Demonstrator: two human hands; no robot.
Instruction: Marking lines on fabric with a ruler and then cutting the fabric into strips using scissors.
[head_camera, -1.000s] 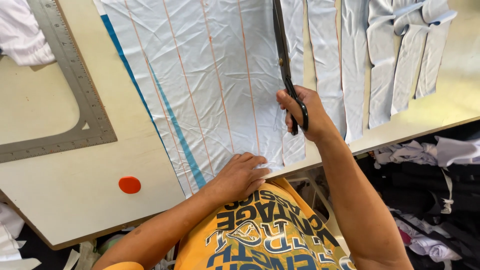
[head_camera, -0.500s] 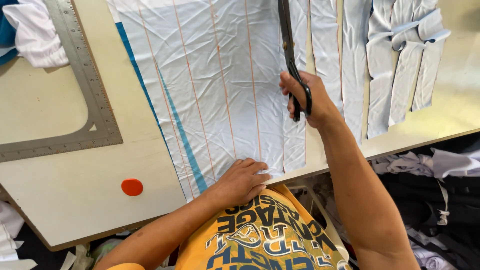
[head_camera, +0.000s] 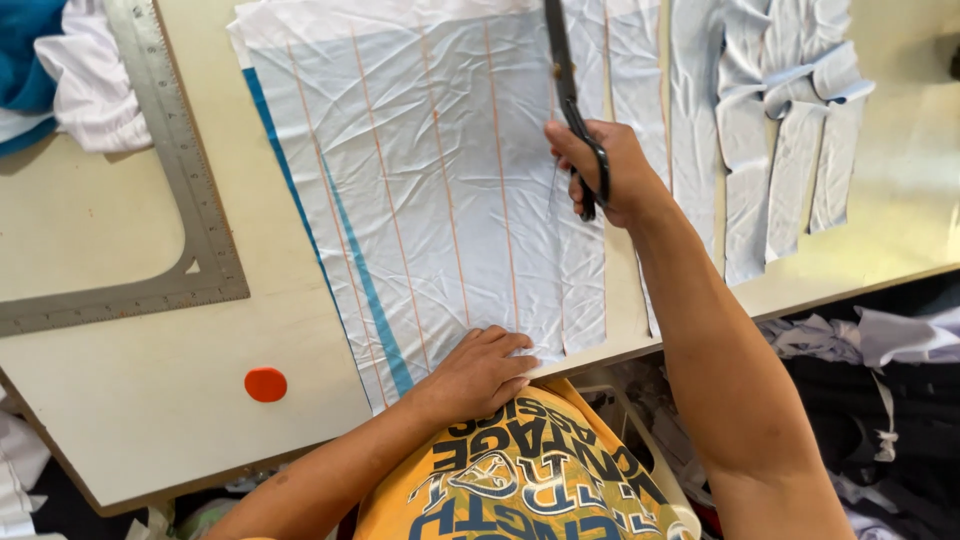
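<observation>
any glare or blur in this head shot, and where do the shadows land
Head view: mostly sharp, creases in the white cloth read clearly; soft sheen on the table at the far right, nothing washed out; light is even, with a faint shadow beside the right hand and scissors; the left hand is crisp; the view is tilted, table edges running diagonal.
</observation>
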